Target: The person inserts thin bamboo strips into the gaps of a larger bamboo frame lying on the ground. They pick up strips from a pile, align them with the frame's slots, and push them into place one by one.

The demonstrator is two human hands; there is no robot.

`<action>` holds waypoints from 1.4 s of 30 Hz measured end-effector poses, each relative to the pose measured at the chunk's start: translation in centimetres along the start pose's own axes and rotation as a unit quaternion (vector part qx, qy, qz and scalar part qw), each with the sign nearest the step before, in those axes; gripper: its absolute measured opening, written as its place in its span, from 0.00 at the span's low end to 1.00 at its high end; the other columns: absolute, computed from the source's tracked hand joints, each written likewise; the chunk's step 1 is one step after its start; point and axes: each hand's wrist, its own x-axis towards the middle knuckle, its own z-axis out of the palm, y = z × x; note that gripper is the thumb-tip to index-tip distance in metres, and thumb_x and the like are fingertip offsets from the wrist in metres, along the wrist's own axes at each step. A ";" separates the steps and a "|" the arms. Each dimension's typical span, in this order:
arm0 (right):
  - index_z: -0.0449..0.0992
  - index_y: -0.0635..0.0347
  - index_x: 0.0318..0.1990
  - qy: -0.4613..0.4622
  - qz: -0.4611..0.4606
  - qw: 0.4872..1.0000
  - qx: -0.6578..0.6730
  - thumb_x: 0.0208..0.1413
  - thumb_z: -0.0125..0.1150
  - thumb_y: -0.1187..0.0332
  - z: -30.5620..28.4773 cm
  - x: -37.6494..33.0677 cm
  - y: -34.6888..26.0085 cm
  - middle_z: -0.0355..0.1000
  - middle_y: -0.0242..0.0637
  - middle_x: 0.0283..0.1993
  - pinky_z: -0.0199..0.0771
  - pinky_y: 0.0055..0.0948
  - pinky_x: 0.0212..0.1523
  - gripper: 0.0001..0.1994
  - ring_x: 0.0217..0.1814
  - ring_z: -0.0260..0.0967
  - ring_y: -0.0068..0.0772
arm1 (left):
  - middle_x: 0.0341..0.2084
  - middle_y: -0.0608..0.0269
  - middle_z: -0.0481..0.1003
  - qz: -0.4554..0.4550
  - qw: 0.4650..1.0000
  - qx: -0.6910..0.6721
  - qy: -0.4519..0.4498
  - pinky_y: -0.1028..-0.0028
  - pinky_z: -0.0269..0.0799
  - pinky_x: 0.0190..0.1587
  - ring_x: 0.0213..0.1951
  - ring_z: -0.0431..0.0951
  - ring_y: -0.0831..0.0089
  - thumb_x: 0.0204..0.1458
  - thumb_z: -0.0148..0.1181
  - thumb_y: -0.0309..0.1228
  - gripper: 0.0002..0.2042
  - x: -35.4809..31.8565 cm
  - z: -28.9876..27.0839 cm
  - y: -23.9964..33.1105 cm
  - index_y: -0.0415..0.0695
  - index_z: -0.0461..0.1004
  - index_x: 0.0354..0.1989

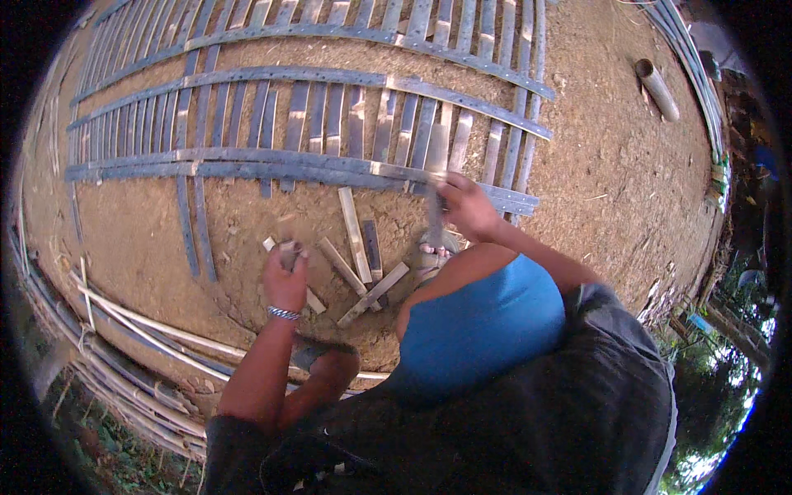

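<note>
My right hand (pixel 469 208) is closed round a dark bamboo slat (pixel 436 216) at the near rail of a bamboo lattice panel (pixel 318 167). That slat runs up across the rail and down toward my sandalled foot (pixel 433 252); its upper part is smeared by motion. Lower on the left, my left hand (pixel 285 279) is closed on a short brownish thing (pixel 289 252), too blurred to name. Between the hands, several loose cut bamboo slats (pixel 355 235) lie crossed on the dirt, pale or dark.
A second slatted panel (pixel 330 31) lies beyond the first. Long poles (pixel 148 400) are stacked at the lower left, with thin pale poles (pixel 157 330) beside them. A short hollow tube (pixel 657 89) lies on the dirt at far right. Long pipes (pixel 689 62) line the right edge.
</note>
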 end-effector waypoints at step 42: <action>0.68 0.63 0.52 0.082 0.402 0.906 -0.104 0.45 0.67 0.58 -4.9 4.9 3.8 0.74 0.55 0.47 0.71 0.45 0.53 0.28 0.52 0.71 0.53 | 0.29 0.58 0.76 -0.023 0.999 -0.024 -0.009 0.70 0.70 0.38 0.32 0.75 0.69 0.52 0.61 0.31 0.09 1.9 -1.5 -1.0 0.39 0.74 0.36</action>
